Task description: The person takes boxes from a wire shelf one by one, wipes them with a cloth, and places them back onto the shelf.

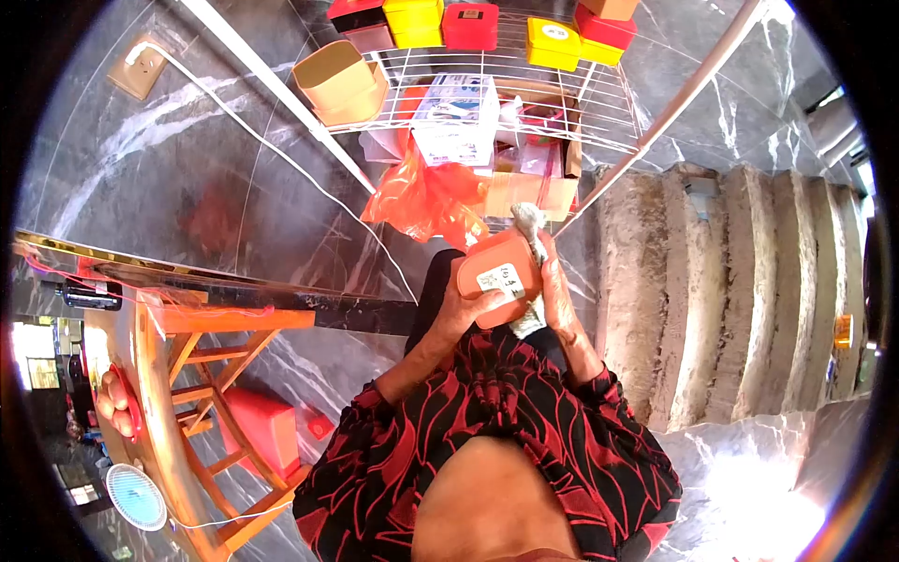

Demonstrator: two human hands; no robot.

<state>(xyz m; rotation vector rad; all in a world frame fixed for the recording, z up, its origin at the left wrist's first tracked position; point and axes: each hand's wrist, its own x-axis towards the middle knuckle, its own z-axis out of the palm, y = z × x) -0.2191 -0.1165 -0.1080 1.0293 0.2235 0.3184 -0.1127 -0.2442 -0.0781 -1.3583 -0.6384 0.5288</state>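
Note:
An orange box (494,265) with a white label on its face is held in front of my body. My left hand (457,311) grips its left and lower side, the thumb lying near the label. On the box's right side is my right hand (559,298), its fingers closed round a whitish cloth (528,221) pressed against the edge. The cloth sticks out above and below the box. Part of the right hand's grip is hidden behind the cloth and box.
A white wire rack (412,64) ahead holds red, yellow and tan boxes. Below them are a blue-and-white carton (456,120) and a red plastic bag (426,199). Concrete steps (698,300) rise at the right. A wooden chair (201,375) stands at the left.

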